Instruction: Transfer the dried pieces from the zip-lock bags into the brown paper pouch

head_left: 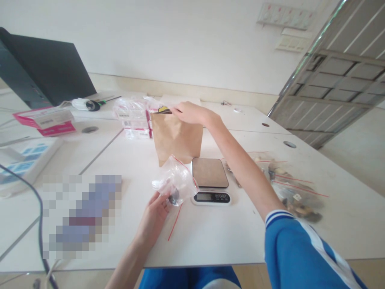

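My left hand point(158, 208) grips a clear zip-lock bag point(180, 176) with a red seal line and a small dark item low inside it. Another flat zip-lock bag with a red strip point(175, 222) lies under that hand. My right hand point(191, 112) is at the mouth of an upright brown paper bag point(177, 138), with its fingertips hidden in the opening. Something yellow and black shows at the bag's top edge. Just right of the held bag is a digital kitchen scale point(210, 172); its plate bears nothing, and I cannot read its display.
Several zip-lock bags with brownish pieces point(302, 200) lie at the right, partly behind my right arm. Wrapped pink-and-white boxes point(132, 114) stand behind the paper bag. A blurred-out object point(93, 212), a power strip point(30, 160) and a monitor point(51, 68) are at the left.
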A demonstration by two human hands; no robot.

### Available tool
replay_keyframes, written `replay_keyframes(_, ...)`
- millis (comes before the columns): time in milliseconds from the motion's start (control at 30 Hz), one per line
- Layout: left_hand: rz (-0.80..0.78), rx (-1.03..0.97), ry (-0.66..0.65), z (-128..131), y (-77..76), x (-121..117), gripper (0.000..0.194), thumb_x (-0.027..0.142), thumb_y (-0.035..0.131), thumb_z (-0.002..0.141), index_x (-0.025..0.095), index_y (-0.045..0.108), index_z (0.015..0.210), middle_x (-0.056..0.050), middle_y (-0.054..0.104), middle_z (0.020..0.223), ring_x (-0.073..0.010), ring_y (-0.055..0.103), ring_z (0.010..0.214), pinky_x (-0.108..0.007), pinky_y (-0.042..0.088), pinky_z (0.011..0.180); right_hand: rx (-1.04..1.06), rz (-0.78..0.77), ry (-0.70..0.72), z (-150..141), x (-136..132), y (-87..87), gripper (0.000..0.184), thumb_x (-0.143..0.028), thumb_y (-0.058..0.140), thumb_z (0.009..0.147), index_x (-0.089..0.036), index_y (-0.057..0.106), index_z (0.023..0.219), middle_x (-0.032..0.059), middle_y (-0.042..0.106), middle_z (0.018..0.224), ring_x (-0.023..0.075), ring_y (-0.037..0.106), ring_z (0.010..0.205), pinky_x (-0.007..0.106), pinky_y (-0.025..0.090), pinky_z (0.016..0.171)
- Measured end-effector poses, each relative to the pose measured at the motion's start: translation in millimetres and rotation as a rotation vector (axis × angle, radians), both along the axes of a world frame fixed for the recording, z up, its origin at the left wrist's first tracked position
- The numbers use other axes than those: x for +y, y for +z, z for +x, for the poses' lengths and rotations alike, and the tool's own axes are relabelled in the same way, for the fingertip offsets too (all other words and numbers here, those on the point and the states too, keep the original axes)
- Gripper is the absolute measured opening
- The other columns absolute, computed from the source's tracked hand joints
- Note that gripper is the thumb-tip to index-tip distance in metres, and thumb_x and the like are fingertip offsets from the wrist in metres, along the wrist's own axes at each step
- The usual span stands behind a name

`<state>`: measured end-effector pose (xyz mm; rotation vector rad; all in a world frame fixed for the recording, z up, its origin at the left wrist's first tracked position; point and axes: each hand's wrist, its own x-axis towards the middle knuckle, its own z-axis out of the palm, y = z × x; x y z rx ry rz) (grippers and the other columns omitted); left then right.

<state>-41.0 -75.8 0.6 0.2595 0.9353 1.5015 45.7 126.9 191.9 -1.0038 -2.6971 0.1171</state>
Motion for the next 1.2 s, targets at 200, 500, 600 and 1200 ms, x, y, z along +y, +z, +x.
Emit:
replay_keyframes(200, 0.114, 0.032, -0.013, -0.5, 5.2, -5.5, 0.04, 0.016, 0.066, 0.074, 0.019, 0.064, 0.114, -0.008, 0.064, 0.124, -0.0224, 0.06, 0.112, -0.03, 0.051, 0.089, 0.351, 0.162, 0.127, 20.1, -39.3, 3.7, 0.015, -0.018, 0.042, 0.092, -0.015, 0.056, 0.09, 0.006, 0.062, 0.095, 0.0142, 0.056, 0.083, 0.026, 0.04, 0.075)
replay_keyframes(500, 0.265, 0.209, 0.037, 4.0, 6.6, -11.2, 0.053, 0.024, 0.07, 0.076, 0.026, 0.057, 0.126, -0.008, 0.051, 0.139, -0.0237, 0.055, 0.119, -0.029, 0.046, 0.093, 0.066, -0.428, 0.28, 61.3, -94.9, -26.1, 0.016, -0.022, 0.053, 0.086, -0.015, 0.067, 0.084, 0.0023, 0.067, 0.078, 0.0111, 0.058, 0.069, 0.023, 0.04, 0.063)
replay_keyframes(600, 0.278, 0.229, 0.039, 6.2, 8.1, -11.5, 0.06, 0.024, 0.072, 0.074, 0.028, 0.052, 0.131, -0.008, 0.05, 0.14, -0.0238, 0.056, 0.118, -0.031, 0.046, 0.095, 0.012, -0.481, 0.281, 61.6, -95.6, -42.7, 0.016, -0.02, 0.053, 0.086, -0.013, 0.068, 0.084, 0.0033, 0.068, 0.078, 0.0103, 0.058, 0.067, 0.022, 0.041, 0.062)
replay_keyframes(1200, 0.304, 0.525, 0.037, 2.6, 3.0, -12.1, 0.045, 0.035, 0.072, 0.074, 0.018, 0.064, 0.115, -0.01, 0.067, 0.117, -0.0245, 0.058, 0.114, -0.032, 0.045, 0.097, -0.136, -0.644, 0.224, 61.2, -106.5, -77.0, 0.013, -0.026, 0.062, 0.077, -0.017, 0.062, 0.086, 0.0015, 0.063, 0.08, 0.0129, 0.056, 0.069, 0.021, 0.041, 0.059)
